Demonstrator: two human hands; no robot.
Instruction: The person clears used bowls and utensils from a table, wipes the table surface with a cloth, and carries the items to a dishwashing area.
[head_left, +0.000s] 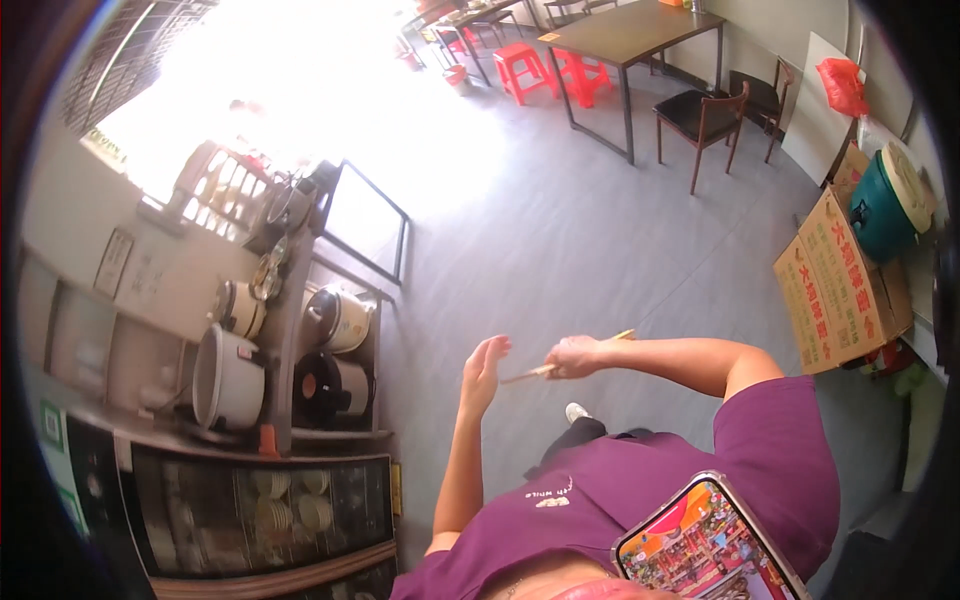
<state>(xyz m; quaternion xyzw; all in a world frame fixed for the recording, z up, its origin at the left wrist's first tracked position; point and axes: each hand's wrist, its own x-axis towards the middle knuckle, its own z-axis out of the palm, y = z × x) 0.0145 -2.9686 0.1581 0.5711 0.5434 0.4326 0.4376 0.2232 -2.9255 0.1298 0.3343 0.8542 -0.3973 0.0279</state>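
My left hand (484, 369) is raised in front of my body, its fingers extended and nothing seen in it. To its right, my right hand (571, 357) is closed around thin wooden sticks (538, 372), perhaps chopsticks. One end of the sticks points toward my left hand without clearly touching it; the other sticks out past my right wrist. A phone with a lit screen (701, 544) is at chest height, at the lower right; what supports it is not visible.
At left, a rack (281, 360) holds rice cookers (337, 319) and a large pot (229, 379), beside a glass-fronted cabinet of dishes (262, 510). Ahead stand a table (634, 34), red stools (521, 71) and chairs (701, 120). A cardboard box (825, 289) and green drink barrel (881, 210) stand at right.
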